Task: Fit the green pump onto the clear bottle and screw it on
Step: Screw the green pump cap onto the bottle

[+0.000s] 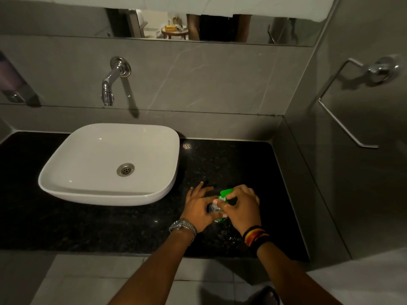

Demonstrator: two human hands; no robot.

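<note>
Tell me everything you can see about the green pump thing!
The green pump is bright green, shiny plastic by its look. Only its flat top and a bit of collar show; the rest is hidden by fingers. It sits atop the clear bottle, which stands on the black counter right of the white sink. The right hand wraps over the pump; the left hand holds the bottle.

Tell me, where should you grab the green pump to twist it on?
Grab the green pump low at its round collar, coming from above and the right, as the right hand does. Round turns easily; the spout sticks out sideways. The left hand steadies the clear bottle on the counter.
</note>
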